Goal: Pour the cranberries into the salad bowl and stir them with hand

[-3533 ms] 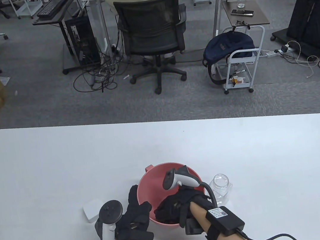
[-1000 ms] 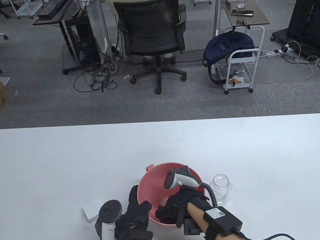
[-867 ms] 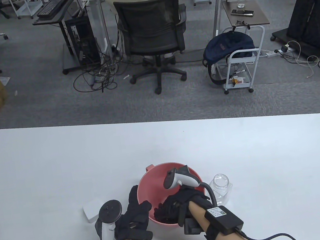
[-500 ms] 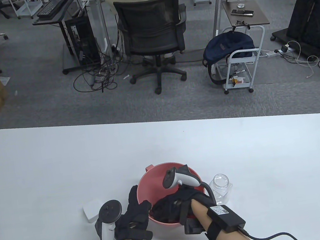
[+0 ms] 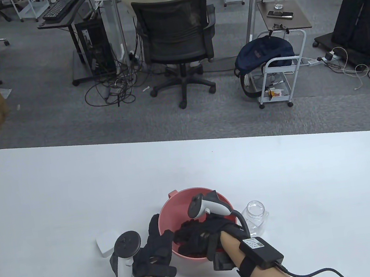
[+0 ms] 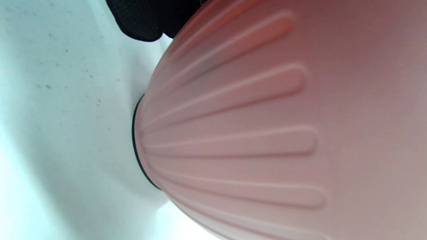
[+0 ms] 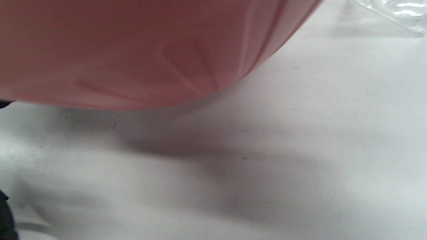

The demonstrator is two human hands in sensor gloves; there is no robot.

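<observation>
White table [image 5: 73, 183] | right hand [image 5: 200, 238] inside salad bowl [image 5: 180, 203], fingers curled downward, contents hidden | left hand [image 5: 155, 250] straight-fingered against bowl's outer wall

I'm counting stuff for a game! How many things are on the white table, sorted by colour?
Pink: 1, the bowl
Clear: 1, the jar
White: 1, the box
Total: 3 things, not counting the two gloved hands.

The right hand [image 5: 200, 238] reaches inside the pink bowl [image 5: 181, 205]; the left hand [image 5: 155, 250] rests against its side.
</observation>
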